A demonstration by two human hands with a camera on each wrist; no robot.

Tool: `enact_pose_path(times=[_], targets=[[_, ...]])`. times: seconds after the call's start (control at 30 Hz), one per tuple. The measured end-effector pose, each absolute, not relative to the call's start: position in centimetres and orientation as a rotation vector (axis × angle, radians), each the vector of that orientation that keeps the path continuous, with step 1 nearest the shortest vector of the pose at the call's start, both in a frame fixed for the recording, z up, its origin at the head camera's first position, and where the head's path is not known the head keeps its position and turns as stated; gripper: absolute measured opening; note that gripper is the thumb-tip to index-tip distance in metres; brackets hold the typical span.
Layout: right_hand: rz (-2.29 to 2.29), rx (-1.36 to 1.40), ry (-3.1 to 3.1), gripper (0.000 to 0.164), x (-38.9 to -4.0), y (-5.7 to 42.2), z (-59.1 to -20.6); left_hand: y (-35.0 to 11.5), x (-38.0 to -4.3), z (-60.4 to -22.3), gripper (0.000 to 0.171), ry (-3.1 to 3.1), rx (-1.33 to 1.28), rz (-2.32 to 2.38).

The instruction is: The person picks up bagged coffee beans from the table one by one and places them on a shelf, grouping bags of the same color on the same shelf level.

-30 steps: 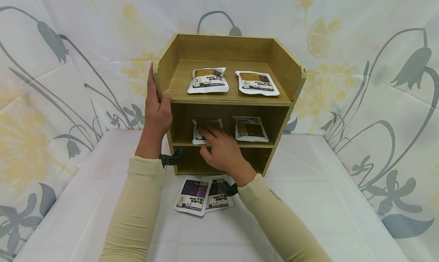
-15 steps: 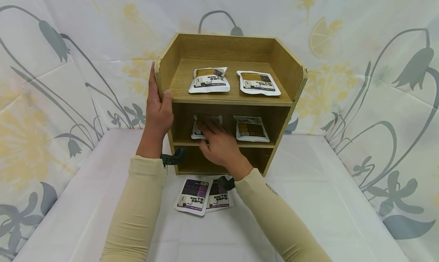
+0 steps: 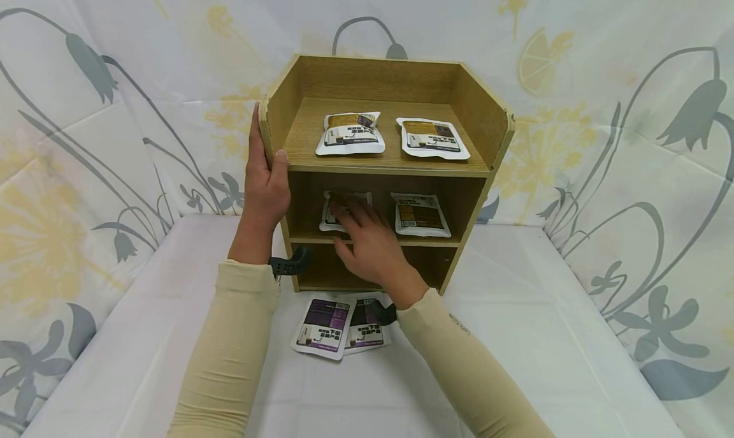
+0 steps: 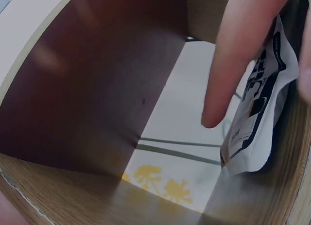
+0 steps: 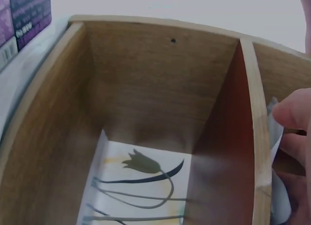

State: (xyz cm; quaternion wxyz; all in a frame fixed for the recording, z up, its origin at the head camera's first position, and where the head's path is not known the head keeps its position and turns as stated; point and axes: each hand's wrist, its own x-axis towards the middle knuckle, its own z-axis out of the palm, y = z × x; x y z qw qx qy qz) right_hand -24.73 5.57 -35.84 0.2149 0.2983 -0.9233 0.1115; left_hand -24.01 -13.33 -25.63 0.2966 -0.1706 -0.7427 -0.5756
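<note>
The shelf (image 3: 378, 80) is tan, pouches (image 3: 421, 216) white-edged, the backdrop (image 3: 172, 55) flowered grey and yellow.

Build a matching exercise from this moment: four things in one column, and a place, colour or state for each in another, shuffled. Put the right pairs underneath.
Things
1. Left hand
2. Right hand
3. Purple packets
4. Sleeves

Places, colours and states
A. Overlapping on the white table, in front of the shelf
B. Pale beige
C. Holding the side of the shelf
D. At a packet on the middle level

Pairs: 1-C, 2-D, 3-A, 4-B
</note>
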Motion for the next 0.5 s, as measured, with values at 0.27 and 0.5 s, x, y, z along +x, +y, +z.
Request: enact_pose_path(times=[0.27,0.5], targets=[[0.342,0.854,-2.521,0.059,-23.0,6.2,-36.6,-13.1,-23.4,-25.1,0.065,-1.985,-0.448,-1.522],[0.379,0.851,-2.487,0.06,-21.5,6.8,-37.5,-13.1,-23.4,-25.1,0.064,-2.001,-0.427,-1.505]])
